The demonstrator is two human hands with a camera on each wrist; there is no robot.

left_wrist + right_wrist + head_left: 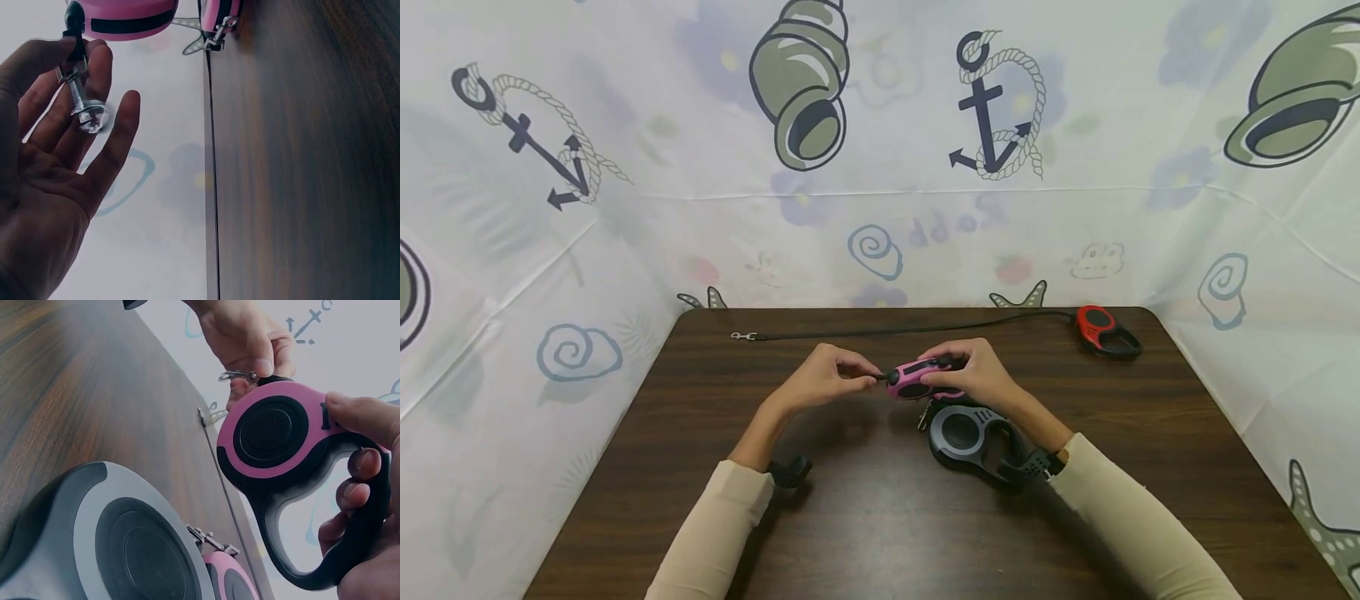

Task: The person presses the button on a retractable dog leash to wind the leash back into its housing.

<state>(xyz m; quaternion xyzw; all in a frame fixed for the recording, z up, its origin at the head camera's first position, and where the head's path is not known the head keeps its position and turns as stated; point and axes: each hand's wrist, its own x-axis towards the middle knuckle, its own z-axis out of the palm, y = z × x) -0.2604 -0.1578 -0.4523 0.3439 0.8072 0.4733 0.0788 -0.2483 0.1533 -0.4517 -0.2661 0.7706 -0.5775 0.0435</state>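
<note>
My right hand [977, 375] grips the black loop handle of a pink-and-black retractable dog leash [247, 459], raised above the table. Fingers curl through the handle in the right wrist view, with the thumb along the pink casing. At the casing's nose, my left hand [822, 379] pinches the short black strap between thumb and fingertips. From that strap hangs a silver snap clip [92, 117], in front of the left palm. Below the right hand lies a grey-and-black retractable leash [958, 432], its handle near the right wrist.
Beside the grey leash is a second pink leash [234, 581] with a metal clip, mostly hidden in the head view. A red-and-black leash [1097, 325] lies at the back right, its black cord [880, 332] stretched leftward along the table's [850, 533] back edge. Printed cloth hangs behind.
</note>
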